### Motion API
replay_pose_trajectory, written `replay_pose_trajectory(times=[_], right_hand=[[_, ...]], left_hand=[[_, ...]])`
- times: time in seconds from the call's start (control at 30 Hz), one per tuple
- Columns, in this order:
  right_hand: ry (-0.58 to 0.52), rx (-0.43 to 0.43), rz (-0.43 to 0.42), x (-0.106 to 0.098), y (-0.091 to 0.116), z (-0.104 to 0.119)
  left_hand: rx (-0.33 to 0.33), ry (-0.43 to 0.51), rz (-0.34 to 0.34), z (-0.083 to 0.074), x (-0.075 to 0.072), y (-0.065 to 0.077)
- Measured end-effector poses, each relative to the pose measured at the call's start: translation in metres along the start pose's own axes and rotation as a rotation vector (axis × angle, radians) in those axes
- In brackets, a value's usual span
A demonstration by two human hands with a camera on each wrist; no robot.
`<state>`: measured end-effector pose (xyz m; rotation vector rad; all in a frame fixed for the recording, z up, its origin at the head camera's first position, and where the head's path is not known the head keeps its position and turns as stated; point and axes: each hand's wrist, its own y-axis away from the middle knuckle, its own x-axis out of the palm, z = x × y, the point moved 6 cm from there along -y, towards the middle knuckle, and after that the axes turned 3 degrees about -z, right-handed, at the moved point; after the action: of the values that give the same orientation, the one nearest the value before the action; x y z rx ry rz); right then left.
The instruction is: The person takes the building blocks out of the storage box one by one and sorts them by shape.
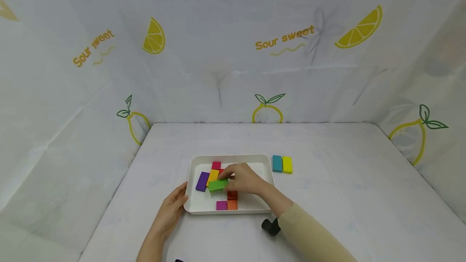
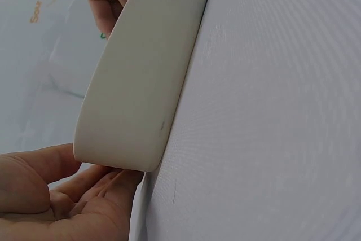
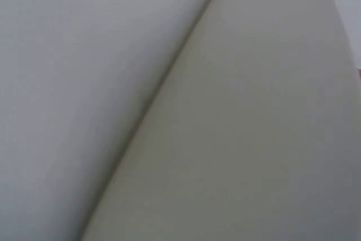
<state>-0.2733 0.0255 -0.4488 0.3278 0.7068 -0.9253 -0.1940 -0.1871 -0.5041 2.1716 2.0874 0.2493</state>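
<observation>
A white tray [image 1: 251, 209] lies on the table with several coloured blocks in it. My right hand [image 1: 244, 178] reaches over the tray from the right and pinches a green block [image 1: 217, 185] between thumb and fingers. Right by the green block are a purple block [image 1: 202, 181] and a yellow-orange block [image 1: 212, 177]. My left hand [image 1: 171, 210] holds the tray's left side; in the left wrist view, its thumb and fingers [image 2: 107, 198] meet the tray's corner [image 2: 115, 145]. The tray wall [image 3: 237, 117] fills much of the right wrist view, where the right hand is hidden.
Inside the tray are also a pink-red block [image 1: 216, 165], a dark red block [image 1: 232, 195], an orange block [image 1: 232, 205] and a magenta block [image 1: 221, 205]. Beyond its right edge lie a blue block [image 1: 277, 163] and a yellow block [image 1: 287, 165]. A black object [image 1: 270, 227] shows by the right sleeve.
</observation>
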Motion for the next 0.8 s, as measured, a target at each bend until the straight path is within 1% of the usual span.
replay_pose_trajectory(times=[0.07,0.17,0.37,0.5,0.6,0.8], right_hand=[[-0.002,-0.008,-0.041,-0.01,0.002,0.001],[-0.019,0.001,-0.097,-0.026,0.007,0.0],[-0.065,0.066,-0.215,-0.061,0.018,-0.012],[-0.062,0.106,-0.305,-0.086,0.027,-0.025],[-0.049,0.151,-0.367,-0.104,0.037,-0.037],[-0.039,0.286,-0.477,-0.133,0.061,-0.071]], left_hand=[[0.005,-0.002,0.004,-0.001,0.0,0.001],[0.01,-0.003,0.013,-0.001,0.001,0.001],[-0.01,-0.004,0.009,0.0,0.001,0.001],[-0.021,-0.003,0.005,0.001,0.0,0.001],[-0.022,-0.004,0.009,0.001,0.0,0.001],[-0.019,-0.006,0.013,0.001,-0.001,0.001]])
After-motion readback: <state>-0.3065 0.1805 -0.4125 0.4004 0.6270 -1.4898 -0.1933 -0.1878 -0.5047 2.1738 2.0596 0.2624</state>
